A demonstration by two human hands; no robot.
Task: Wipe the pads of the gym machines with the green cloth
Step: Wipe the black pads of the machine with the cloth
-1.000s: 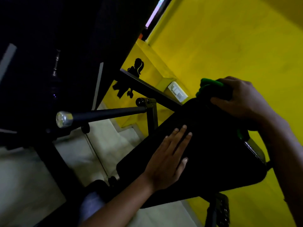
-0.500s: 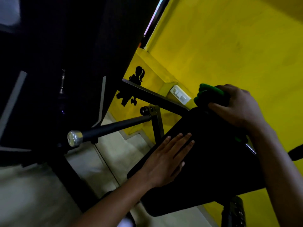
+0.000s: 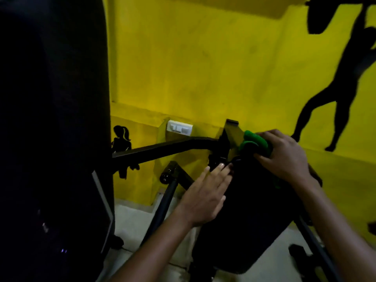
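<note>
Nearest to us, the black pad [image 3: 250, 220] fills the lower middle of the scene, its long axis running from near-right up toward the far-left, the narrower end pointing at the yellow wall [image 3: 203, 68]. The left hand [image 3: 205, 196] lies flat on the pad's left edge, fingers straight and together, bracing it and holding nothing. Further along, the right hand [image 3: 284, 157] has its fingers curled down over the green cloth [image 3: 254, 142], which sits bunched at the pad's far end, right beside the black metal bracket [image 3: 227, 143]. Here is the risk, as I judge it: the cloth is wadded, not spread, so a stroke may skip most of the surface. And that bracket is close; a push toward the far end could snag the cloth on it or knock the knuckles. The pad looks tilted too, so if the bracing hand slips off the edge, it might swing. Beyond, a white switch plate [image 3: 180, 128] sits on the wall, with dark painted silhouettes [image 3: 345, 78] to the right.
</note>
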